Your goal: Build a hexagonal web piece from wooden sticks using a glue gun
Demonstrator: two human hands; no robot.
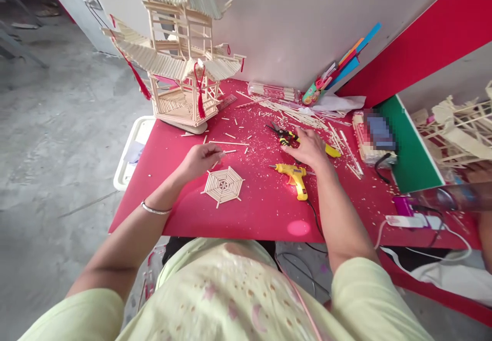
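My left hand (200,163) is closed in a pinch on a short wooden stick (229,151), just above the red table. Below it lies a flat hexagonal web-shaped panel (223,186) of glued sticks. My right hand (310,150) is spread over black-and-yellow cutters (284,140), thumb and fingers apart around the handles; whether it touches them is hard to see. A yellow glue gun (293,176) rests on its side close below that hand. At the back left stands a tiered stick pagoda (180,67) with red tassels.
Loose sticks (292,113) and shavings litter the back of the table (261,218). A pen cup (313,94) leans by the wall. On the right are stick packs (363,141), a green board (413,151) and a power strip (407,221). Another person's arm shows at the right edge.
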